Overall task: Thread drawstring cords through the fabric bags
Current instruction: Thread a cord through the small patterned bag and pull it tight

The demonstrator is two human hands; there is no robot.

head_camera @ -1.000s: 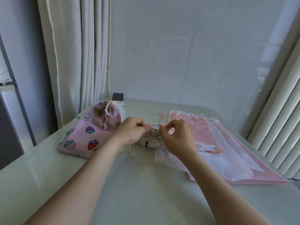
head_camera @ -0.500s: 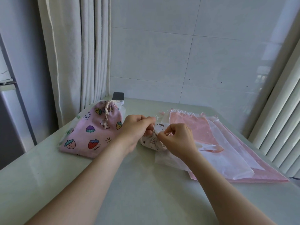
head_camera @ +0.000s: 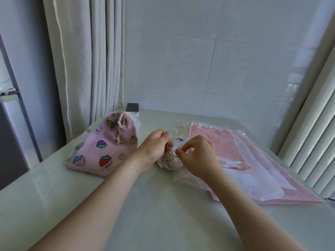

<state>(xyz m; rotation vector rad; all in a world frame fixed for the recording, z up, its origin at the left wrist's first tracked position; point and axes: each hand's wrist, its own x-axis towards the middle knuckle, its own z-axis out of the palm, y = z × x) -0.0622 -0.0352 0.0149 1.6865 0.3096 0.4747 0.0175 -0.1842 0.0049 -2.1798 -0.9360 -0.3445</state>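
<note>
A second ago the small white printed bag (head_camera: 167, 161) lay with its gathered mouth stretched sideways between the two hands. Now it is bunched into a tight bundle on the bench (head_camera: 145, 205), just below the left hand (head_camera: 155, 146). The left hand's fingers curl round the bag's top and a thin cord (head_camera: 169, 142) that runs up from it. The right hand (head_camera: 198, 154) has brought its fingertips lower and closer to the left hand, with thumb and forefinger pinched narrowly at the bag's edge.

To the left lies a pink fruit-print bag (head_camera: 105, 147), puffed out and drawn closed by a pale cord (head_camera: 119, 126); its contents are hidden. To the right lies a fanned stack of flat bags (head_camera: 226, 147), pink and sheer white. A small dark box (head_camera: 132, 107) stands behind the fruit-print bag.
</note>
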